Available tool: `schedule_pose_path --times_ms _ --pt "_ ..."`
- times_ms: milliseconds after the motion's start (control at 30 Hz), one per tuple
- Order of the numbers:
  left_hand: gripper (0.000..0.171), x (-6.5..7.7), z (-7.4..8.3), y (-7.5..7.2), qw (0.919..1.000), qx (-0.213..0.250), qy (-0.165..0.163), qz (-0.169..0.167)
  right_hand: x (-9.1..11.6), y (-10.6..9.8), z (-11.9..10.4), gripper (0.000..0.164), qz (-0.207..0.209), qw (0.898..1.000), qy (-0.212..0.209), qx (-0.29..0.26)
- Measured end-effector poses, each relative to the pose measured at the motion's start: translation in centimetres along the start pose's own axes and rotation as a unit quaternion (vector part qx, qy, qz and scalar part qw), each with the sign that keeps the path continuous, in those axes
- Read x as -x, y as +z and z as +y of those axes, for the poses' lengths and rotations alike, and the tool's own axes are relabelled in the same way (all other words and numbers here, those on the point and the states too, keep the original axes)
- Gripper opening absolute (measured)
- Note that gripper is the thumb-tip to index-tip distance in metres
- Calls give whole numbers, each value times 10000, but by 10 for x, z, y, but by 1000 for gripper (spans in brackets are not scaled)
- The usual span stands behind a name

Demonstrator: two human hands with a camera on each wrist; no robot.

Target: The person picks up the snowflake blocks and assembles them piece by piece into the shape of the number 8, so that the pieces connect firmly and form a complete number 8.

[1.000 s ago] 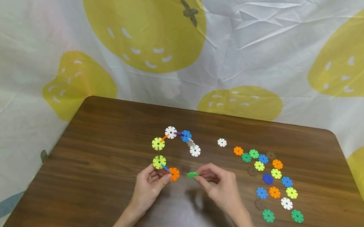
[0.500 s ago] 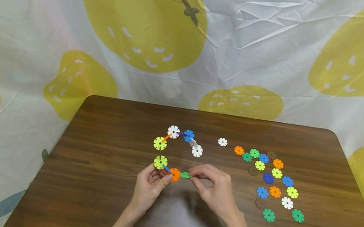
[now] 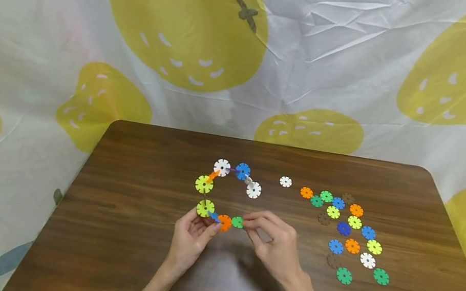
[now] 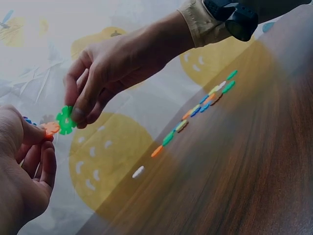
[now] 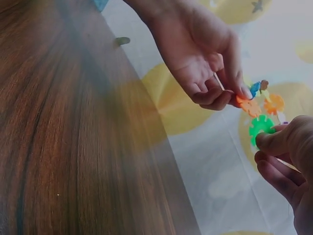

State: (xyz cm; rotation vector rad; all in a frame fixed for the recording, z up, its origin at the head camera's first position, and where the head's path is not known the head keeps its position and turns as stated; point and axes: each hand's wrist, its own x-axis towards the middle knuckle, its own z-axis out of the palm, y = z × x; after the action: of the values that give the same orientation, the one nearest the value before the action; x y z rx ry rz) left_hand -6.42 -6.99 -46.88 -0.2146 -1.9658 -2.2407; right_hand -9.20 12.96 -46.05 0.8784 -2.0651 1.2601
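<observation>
My left hand [image 3: 190,239] pinches an orange notched disc [image 3: 224,223], the near end of a curved chain of interlocking discs. From there the chain runs through a blue disc [image 3: 214,216], two yellow-green discs [image 3: 204,184], a white disc [image 3: 221,168] and a blue disc [image 3: 242,171] to a white disc [image 3: 253,190] at its far end. A green disc [image 4: 65,120] is pinched between thumb and fingers of my right hand [image 3: 279,242]. Its edge meets the orange disc's edge in both wrist views.
Loose notched discs in several colours lie spread over the right of the wooden table [image 3: 127,241], among them an orange disc [image 3: 352,246] and a green disc [image 3: 344,276]. A lone white disc [image 3: 285,182] lies nearer the chain. A lemon-printed cloth [image 3: 201,114] hangs behind the table.
My right hand has moved left, bringing the green disc from a gap away up to the orange disc. The green disc has turned to show more of its face. My left hand keeps its hold.
</observation>
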Motion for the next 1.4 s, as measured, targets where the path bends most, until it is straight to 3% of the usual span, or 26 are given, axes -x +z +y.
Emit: schedule_pose_path --times_ms 200,533,700,933,1100,1267,1400 --pt "20 0 1 0 9999 -139 -62 -6 0 3 -2 18 -69 9997 -217 87" --pt "16 2 4 7 9989 -270 -92 385 5 10 -6 3 231 9977 -617 166" --pt "16 0 5 8 9986 -253 17 453 3 12 -6 21 478 9973 -566 -11" --pt "17 -3 4 7 9988 -244 64 423 9 7 -1 37 366 9993 0 -19" --pt "17 -4 4 6 9988 -178 87 451 21 -12 9 32 214 9958 646 607" --pt "17 -4 5 5 9987 -9 159 487 33 -39 21 34 176 9802 1293 1488" --pt "18 -3 4 4 9986 61 188 492 41 -61 28 33 50 9591 2031 1969"
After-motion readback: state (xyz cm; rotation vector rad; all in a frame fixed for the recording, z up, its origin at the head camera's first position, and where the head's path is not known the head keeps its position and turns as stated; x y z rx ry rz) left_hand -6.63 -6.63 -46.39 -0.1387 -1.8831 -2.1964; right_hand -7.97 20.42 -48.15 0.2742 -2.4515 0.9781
